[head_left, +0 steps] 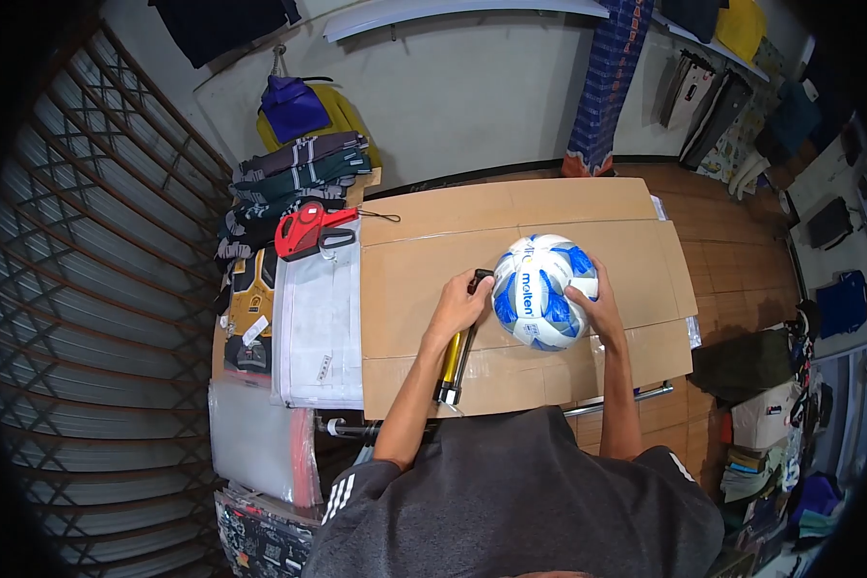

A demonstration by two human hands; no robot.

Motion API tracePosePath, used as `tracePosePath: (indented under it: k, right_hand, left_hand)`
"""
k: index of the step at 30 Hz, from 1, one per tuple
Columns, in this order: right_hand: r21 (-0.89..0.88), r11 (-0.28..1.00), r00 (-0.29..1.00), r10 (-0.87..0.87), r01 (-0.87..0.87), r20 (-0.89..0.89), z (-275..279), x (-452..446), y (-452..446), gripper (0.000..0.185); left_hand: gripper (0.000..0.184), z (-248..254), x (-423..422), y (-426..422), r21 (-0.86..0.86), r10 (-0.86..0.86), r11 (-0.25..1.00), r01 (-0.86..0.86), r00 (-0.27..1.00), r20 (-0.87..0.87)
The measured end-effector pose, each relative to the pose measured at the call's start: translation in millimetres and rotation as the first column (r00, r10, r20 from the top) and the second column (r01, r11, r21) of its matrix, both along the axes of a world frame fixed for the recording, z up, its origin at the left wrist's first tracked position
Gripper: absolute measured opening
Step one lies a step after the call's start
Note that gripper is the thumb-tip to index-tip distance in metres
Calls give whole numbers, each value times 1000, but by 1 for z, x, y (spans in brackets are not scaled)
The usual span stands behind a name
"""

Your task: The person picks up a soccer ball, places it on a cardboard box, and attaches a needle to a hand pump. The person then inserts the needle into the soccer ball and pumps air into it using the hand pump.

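A white, blue and grey Molten ball (541,292) rests over the flattened cardboard sheet (414,260). My right hand (602,306) grips its right side, with the thumb on top of the panels. At the ball's left edge, my left hand (460,305) is closed around the black upper end of a yellow and black hand pump (451,358). The pump's body runs down beneath that hand toward my shirt. Whether a needle sits in the ball cannot be made out.
Left of the cardboard is a red-and-black tool (303,231) on white plastic packaging (318,318). Folded clothes (299,173) are stacked behind it. A metal folding gate (106,289) stands on the left; bags and goods (761,414) lie at right.
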State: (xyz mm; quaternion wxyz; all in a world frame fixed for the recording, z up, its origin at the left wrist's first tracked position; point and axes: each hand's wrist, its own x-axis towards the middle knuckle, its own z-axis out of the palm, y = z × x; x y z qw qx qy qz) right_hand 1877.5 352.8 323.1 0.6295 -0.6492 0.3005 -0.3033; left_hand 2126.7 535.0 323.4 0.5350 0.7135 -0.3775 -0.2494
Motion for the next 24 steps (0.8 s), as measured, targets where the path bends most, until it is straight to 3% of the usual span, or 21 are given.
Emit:
tracePosePath:
  k: [4, 9, 12, 24]
  right_hand:
    - [-6, 997, 997, -77, 77, 21, -6, 3, 3, 87]
    - [15, 993, 992, -118, 118, 53, -12, 6, 8, 79]
    - [16, 993, 992, -115, 114, 57, -11, 7, 9, 78]
    - [3, 993, 993, -118, 118, 18, -1, 8, 16, 76]
  left_hand:
    - [26, 9, -8, 6, -155, 105, 981, -117, 991, -86]
    - [24, 20, -6, 9, -27, 83, 996, -83, 997, -7]
    - [22, 18, -8, 5, -102, 62, 993, -56, 996, 56]
    - [24, 11, -31, -15, -71, -41, 996, 50, 992, 116]
